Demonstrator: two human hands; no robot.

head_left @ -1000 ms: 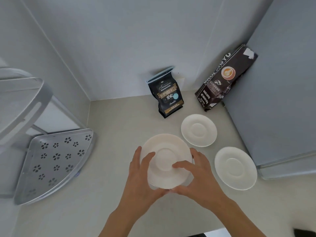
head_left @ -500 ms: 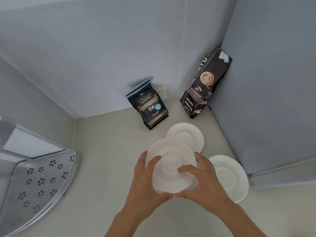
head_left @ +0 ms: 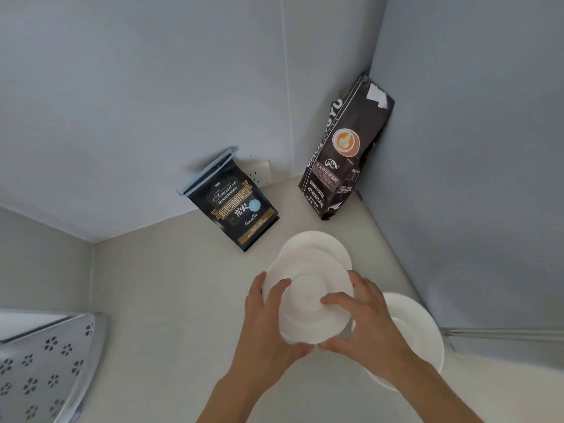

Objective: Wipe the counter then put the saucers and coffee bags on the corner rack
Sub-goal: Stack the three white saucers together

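Both hands hold one white saucer above the beige counter. My left hand grips its left rim and my right hand grips its right rim. A second saucer lies on the counter just behind it, partly covered. A third saucer lies to the right, partly hidden by my right hand. A short black coffee bag with a blue clip leans on the back wall. A tall dark coffee bag stands in the right corner. The perforated metal corner rack is at the lower left.
A grey panel walls off the right side of the counter. A white wall socket sits behind the short bag. Bare counter lies between the saucers and the rack.
The held saucer has moved back and right until it overlaps the rear saucer. The view has swung right, so the rack has slid toward the lower left edge.
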